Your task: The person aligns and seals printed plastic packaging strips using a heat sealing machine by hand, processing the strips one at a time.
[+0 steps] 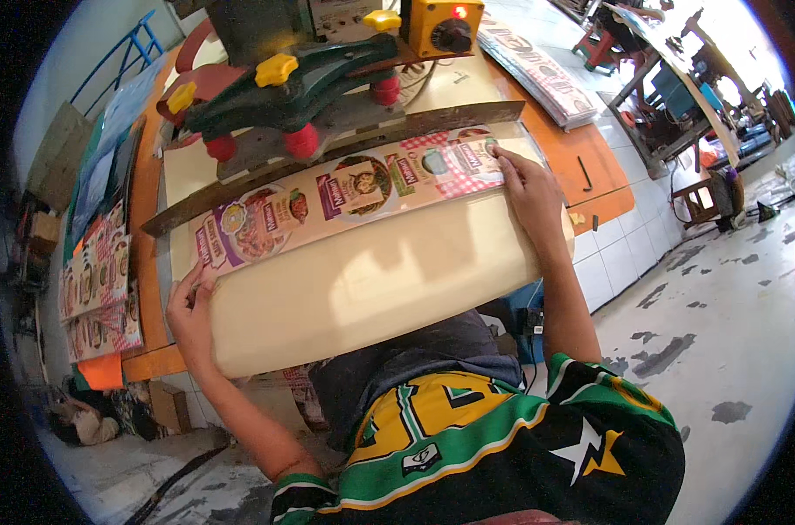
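Note:
A long printed strip (327, 197) with food pictures and a red checked pattern lies across a cream surface (371, 276), its far edge along a metal guide bar (327, 162). At its left end, my left hand (190, 315) pinches the edge, with thumb and fingers near the lower left corner. My right hand (530, 188) grips the right end near the far corner, its thumb on top of the print. What lies under the fingers of each hand is hidden. Beyond the bar stands a dark green press machine (292, 92) with yellow knobs and red rubber feet.
An orange table (603, 175) carries a black hex key (585, 173) and a stack of printed sheets (537, 74) at the far right. More printed sheets (96, 280) lie at the left. A yellow control box (446, 28) shows a red light. Another workbench (677, 83) stands at right.

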Demonstrator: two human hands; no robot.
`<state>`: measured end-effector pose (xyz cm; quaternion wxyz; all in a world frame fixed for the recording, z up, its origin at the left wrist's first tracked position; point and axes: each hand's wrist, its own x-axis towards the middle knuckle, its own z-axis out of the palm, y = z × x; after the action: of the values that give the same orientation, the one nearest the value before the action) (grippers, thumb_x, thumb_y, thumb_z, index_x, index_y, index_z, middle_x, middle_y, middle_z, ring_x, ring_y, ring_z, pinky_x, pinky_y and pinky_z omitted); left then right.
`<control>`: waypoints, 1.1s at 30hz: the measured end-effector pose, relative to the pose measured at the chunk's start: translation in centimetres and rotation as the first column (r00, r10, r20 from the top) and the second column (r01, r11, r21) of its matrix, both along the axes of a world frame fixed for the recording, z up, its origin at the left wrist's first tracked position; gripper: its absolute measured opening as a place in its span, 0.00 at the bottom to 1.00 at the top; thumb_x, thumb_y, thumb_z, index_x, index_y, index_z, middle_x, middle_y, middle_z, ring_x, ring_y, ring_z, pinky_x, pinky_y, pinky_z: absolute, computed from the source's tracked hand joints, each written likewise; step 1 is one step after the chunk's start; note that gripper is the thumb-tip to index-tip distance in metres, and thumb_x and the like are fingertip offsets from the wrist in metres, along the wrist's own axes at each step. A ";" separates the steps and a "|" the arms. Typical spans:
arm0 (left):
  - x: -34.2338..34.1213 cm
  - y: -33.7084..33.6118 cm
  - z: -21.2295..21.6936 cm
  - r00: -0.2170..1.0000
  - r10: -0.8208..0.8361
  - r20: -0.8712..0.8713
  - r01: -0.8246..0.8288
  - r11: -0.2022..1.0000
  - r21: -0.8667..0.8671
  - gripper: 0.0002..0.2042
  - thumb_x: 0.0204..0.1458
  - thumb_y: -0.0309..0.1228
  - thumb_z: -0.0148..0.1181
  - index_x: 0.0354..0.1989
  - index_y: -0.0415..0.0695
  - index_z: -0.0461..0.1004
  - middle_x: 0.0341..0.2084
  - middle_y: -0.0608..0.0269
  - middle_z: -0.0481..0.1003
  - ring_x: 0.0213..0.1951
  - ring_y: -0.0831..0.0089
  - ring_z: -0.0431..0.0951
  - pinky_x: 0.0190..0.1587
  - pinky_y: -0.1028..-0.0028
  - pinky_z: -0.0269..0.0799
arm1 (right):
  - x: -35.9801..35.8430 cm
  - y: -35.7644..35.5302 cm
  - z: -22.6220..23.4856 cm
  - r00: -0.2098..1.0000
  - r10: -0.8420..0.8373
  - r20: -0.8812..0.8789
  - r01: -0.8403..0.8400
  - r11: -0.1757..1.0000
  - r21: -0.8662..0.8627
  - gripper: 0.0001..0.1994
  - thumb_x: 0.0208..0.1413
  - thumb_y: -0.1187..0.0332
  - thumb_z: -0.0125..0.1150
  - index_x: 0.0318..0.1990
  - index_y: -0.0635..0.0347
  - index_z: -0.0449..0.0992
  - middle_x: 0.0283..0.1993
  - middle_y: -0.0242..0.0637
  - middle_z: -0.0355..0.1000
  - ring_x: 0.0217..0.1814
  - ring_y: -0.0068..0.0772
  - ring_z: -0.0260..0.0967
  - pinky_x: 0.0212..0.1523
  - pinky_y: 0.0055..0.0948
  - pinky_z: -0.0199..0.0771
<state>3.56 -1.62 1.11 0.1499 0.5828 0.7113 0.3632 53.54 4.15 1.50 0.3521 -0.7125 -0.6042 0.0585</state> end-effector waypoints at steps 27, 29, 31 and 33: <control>-0.4 0.1 -0.8 0.999 0.007 0.033 -0.008 1.000 0.015 0.19 0.54 0.33 0.63 0.55 0.46 0.76 0.31 0.64 0.71 0.30 0.76 0.65 0.36 0.77 0.65 | -0.2 -0.4 0.3 1.000 -0.011 0.009 0.010 0.999 0.032 0.13 0.61 0.60 0.54 0.48 0.47 0.80 0.40 0.45 0.78 0.40 0.45 0.76 0.44 0.38 0.72; -0.3 0.1 -0.7 1.000 -0.007 0.018 0.006 1.000 0.022 0.19 0.55 0.35 0.63 0.55 0.45 0.76 0.32 0.63 0.72 0.30 0.75 0.67 0.36 0.75 0.66 | -0.1 -0.3 0.2 1.000 -0.010 0.018 0.010 0.999 0.031 0.13 0.61 0.60 0.54 0.48 0.47 0.80 0.41 0.45 0.78 0.41 0.44 0.76 0.44 0.38 0.72; -0.2 0.0 -0.7 1.000 -0.017 0.013 0.017 0.999 0.032 0.19 0.55 0.35 0.63 0.55 0.45 0.76 0.33 0.63 0.72 0.31 0.75 0.67 0.36 0.75 0.66 | -0.1 -0.3 0.3 1.000 -0.011 0.010 0.010 1.000 0.017 0.13 0.61 0.59 0.54 0.48 0.47 0.80 0.41 0.44 0.78 0.41 0.44 0.76 0.44 0.38 0.72; -0.1 0.0 -0.5 1.000 -0.027 0.008 0.027 0.999 0.045 0.19 0.55 0.36 0.63 0.54 0.45 0.76 0.33 0.63 0.73 0.31 0.75 0.68 0.36 0.75 0.66 | -0.1 -0.3 0.2 1.000 -0.010 0.015 0.010 1.000 0.018 0.13 0.61 0.59 0.54 0.48 0.46 0.81 0.41 0.44 0.78 0.41 0.44 0.76 0.44 0.38 0.72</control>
<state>3.43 -1.57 0.59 0.1449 0.5941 0.6944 0.3793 53.47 3.87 1.72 0.3544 -0.7126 -0.6037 0.0461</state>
